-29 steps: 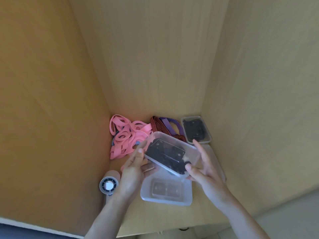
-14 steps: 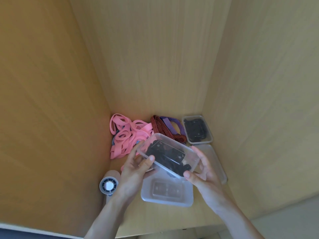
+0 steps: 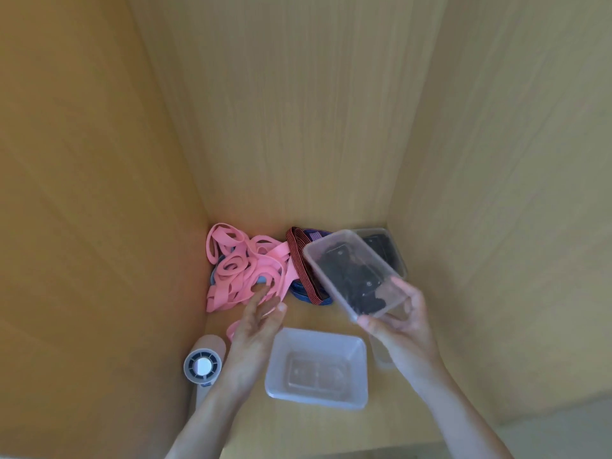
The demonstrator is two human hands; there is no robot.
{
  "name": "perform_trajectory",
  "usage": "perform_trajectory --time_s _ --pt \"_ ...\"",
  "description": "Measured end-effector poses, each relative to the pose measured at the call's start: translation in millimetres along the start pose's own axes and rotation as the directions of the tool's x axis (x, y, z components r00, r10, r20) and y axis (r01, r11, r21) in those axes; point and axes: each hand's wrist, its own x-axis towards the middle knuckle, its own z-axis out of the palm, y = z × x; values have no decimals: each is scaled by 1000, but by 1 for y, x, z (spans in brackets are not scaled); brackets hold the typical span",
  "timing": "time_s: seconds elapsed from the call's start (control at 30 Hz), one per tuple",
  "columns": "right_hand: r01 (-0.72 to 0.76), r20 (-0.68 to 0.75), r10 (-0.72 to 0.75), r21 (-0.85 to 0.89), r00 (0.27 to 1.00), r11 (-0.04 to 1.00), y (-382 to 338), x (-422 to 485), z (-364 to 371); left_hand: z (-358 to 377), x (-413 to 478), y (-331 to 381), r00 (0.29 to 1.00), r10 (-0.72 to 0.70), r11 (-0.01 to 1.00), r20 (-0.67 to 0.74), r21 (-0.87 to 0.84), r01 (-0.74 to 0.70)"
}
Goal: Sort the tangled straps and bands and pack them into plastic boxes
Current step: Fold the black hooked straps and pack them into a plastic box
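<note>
One release: left hand (image 3: 256,326) off box (image 3: 347,263), right hand (image 3: 402,326) holding.

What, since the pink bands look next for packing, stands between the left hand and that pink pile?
Nothing visible. The open left hand reaches straight to the near edge of the pink bands. The empty box lies to its right, and the right hand holds the box of black straps farther right, off that path.

no readable text, labels or numbers anywhere in view
</note>
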Motion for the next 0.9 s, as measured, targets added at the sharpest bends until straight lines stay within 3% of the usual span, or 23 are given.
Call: perform_trajectory --time_s 0.17,0.3,0.57,0.9 --pt "60 -232 -66 -35 970 998 15 47 -5 1 -8 1 998 -36 999 -56 36 38" --pt "71 -328 -89 -68 940 995 27 76 -4 3 -17 -1 1000 11 981 -20 193 -7" --pt "3 -378 -92 -230 921 973 32 106 -9 -6 -27 -20 1000 -19 949 -5 314 20" --pt "-106 -368 -82 -461 926 881 46 111 -28 -4 -32 -30 998 -58 967 -18 247 60"
